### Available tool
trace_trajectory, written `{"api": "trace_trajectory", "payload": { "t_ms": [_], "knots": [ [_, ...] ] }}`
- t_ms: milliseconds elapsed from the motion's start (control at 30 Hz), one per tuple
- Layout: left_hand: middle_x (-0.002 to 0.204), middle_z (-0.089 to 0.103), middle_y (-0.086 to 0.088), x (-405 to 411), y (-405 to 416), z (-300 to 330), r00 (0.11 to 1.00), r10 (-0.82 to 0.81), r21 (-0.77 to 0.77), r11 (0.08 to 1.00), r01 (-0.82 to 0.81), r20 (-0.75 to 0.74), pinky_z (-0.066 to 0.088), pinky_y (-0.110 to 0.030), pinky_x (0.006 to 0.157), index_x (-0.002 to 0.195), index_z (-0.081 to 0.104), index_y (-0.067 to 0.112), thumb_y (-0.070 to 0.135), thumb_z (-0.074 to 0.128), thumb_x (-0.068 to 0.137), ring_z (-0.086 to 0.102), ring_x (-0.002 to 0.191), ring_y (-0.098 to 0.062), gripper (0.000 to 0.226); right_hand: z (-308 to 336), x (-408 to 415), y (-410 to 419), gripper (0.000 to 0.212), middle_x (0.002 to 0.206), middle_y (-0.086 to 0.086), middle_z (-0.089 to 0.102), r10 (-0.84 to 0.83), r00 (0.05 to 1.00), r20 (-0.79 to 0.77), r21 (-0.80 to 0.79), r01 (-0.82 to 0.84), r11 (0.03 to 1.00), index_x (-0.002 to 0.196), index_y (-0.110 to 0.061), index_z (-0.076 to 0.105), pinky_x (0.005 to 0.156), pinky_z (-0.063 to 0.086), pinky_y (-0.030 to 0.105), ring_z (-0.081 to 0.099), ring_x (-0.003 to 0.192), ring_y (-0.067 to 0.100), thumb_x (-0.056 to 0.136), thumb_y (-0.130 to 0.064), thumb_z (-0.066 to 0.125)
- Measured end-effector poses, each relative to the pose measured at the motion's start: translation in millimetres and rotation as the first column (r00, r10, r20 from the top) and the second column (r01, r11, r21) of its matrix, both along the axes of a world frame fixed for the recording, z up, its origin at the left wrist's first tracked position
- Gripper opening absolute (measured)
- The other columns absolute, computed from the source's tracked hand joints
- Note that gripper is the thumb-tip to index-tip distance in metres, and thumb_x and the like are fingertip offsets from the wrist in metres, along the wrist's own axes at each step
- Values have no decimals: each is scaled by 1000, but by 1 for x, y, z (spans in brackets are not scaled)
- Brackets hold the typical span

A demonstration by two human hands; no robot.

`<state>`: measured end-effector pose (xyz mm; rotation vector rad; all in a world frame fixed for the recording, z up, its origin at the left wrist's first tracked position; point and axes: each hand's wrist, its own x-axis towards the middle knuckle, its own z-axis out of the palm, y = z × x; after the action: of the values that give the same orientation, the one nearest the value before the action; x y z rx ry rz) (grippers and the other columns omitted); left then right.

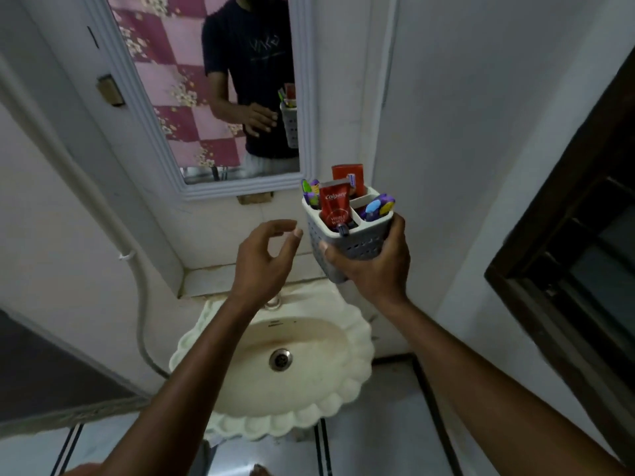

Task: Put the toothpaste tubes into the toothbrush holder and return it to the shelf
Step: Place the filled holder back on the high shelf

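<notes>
Your right hand [372,266] grips the grey toothbrush holder [347,231] from below, fingers closed around its perforated wall, above the sink [357,341]. Two red toothpaste tubes [336,207] stand upright in its compartments beside toothbrushes [378,205]. Your left hand [264,259] hovers just beside it, fingers open and curled.

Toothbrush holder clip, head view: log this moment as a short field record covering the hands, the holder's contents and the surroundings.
setting: bathroom, sink below, mirror on the wall
right hand: grips the grey toothbrush holder from the side and below, held up above the sink
left hand: empty, fingers curled, just left of the holder, not touching it
toothpaste tubes: red tube in a front compartment; second red tube in a rear one
other contents: toothbrushes in the side compartments
shelf: ledge behind the sink, holder not on it
</notes>
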<state>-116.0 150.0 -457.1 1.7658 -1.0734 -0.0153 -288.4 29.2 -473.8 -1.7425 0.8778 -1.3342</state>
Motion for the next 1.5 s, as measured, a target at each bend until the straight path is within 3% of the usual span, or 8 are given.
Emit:
{"api": "trace_trajectory", "payload": {
  "t_ms": [167,300,533,667,767,1000,1233,1500],
  "knots": [
    [120,75,14,-9,-7,79,992,-11,-127,991,28,129,53,-15,90,125,75,24,45,69,104,69,112,-1,30,82,-5,-9,109,131,-13,73,-9,994,104,-107,20,994,141,-25,57,82,60,16,74,113,4,54,-77,98],
    [123,73,8,2,-18,150,965,-9,-210,975,66,261,50,-7,88,130,73,18,40,67,105,67,110,1,34,156,-3,-19,109,130,-10,74,-2,981,192,-201,41,979,142,-20,57,79,55,7,74,111,3,57,-78,95],
    [123,74,8,32,-43,277,909,-19,-336,926,174,417,62,-36,97,127,72,22,52,63,103,71,117,-6,40,278,5,-35,110,126,-9,72,-30,961,276,-315,120,942,134,-24,56,76,56,11,75,108,9,51,-88,89],
    [126,73,12,39,-56,347,907,11,-400,900,174,421,45,-6,91,133,71,24,49,65,104,67,122,-5,38,341,14,-40,112,127,-7,70,-36,948,317,-349,152,925,134,-23,54,79,59,19,74,109,11,49,-88,88],
    [125,76,9,40,-67,390,893,52,-466,866,183,447,41,-3,89,130,73,21,44,68,104,68,119,-5,35,383,21,-45,111,126,-7,71,-41,941,337,-373,173,911,133,-23,53,84,65,29,75,108,12,51,-87,90],
    [124,76,9,50,-92,470,823,200,-584,791,185,532,54,-39,103,124,76,21,42,67,103,66,122,-11,31,487,40,-62,106,122,-8,69,-132,926,352,-396,275,876,124,-27,50,97,63,47,72,110,19,50,-95,85],
    [130,73,10,77,-127,515,799,269,-540,837,82,538,51,-51,108,130,71,26,48,60,103,65,123,-16,36,563,64,-86,107,117,-6,66,-214,898,384,-363,359,860,122,-24,51,100,60,53,70,109,23,50,-97,78],
    [139,69,5,113,-163,499,810,285,-405,912,-64,513,47,-46,110,138,67,26,52,60,104,62,131,-20,43,553,105,-129,107,134,4,65,-271,910,314,-357,377,854,137,-16,57,106,50,48,65,123,29,65,-92,80]
  ]
}}
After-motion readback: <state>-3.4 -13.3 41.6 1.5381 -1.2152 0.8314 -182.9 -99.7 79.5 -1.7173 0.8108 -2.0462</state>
